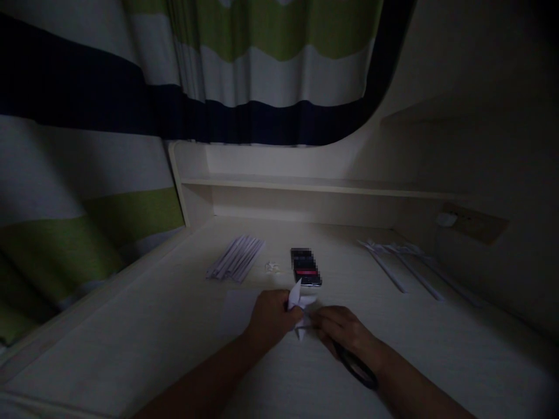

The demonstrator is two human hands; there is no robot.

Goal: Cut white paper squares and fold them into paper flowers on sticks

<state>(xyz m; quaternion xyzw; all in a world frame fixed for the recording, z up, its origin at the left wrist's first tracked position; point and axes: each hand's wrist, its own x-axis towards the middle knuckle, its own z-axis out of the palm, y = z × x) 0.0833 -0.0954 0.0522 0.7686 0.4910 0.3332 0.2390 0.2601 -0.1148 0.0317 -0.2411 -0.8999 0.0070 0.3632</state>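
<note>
My left hand (273,313) is closed on a folded piece of white paper (296,299) with pointed flaps that stick out up, right and down. Right beside it is my right hand (343,327), its fingers curled at the paper's right side. A black looped handle (357,369), which looks like that of scissors, reaches out from under my right palm toward the wrist. The blades are mostly hidden by the fingers. Partly behind my left hand, a flat white sheet of paper (236,308) lies on the table.
Ahead of my hands lies a phone (306,270) with its screen lit. Small white scraps (272,267) and a bundle of narrow paper sticks (236,258) lie to its left. Several longer paper sticks (386,270) lie at the right. A shelf (305,184) and striped curtains (279,75) stand behind.
</note>
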